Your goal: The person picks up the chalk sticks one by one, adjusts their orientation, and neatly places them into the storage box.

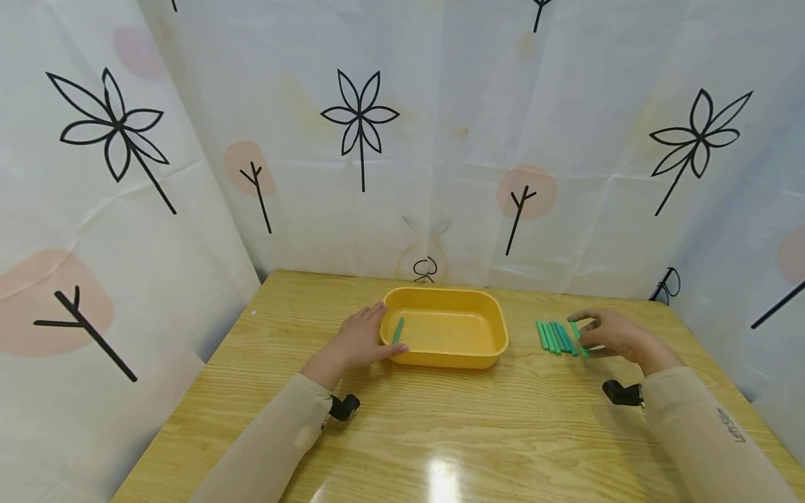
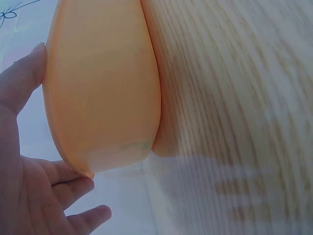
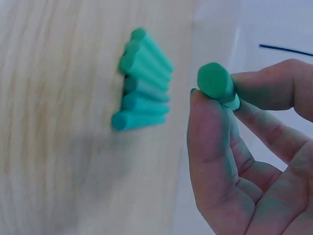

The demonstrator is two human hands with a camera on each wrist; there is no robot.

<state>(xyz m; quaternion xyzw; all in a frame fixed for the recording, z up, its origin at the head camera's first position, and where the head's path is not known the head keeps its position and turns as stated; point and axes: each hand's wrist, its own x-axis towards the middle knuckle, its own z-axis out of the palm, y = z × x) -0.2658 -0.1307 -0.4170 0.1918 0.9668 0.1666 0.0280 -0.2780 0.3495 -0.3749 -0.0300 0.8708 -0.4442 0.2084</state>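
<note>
My right hand (image 1: 619,337) pinches a green chalk-like stick (image 3: 215,82) between thumb and fingertips, just right of a row of similar sticks (image 1: 555,337). In the right wrist view the held stick is clear of the table, its round end towards the camera. The row (image 3: 146,83) lies side by side, in light green and teal shades. My left hand (image 1: 360,339) rests at the left end of a yellow plastic basin (image 1: 449,360), thumb and fingers spread along its rim. One green stick (image 1: 398,330) lies inside the basin at its left end.
The wooden table (image 1: 440,419) runs up to a pale patterned cloth (image 1: 440,175) hung behind and at both sides. A black cable (image 1: 663,285) shows at the back right corner. Dark wrist devices sit below both hands.
</note>
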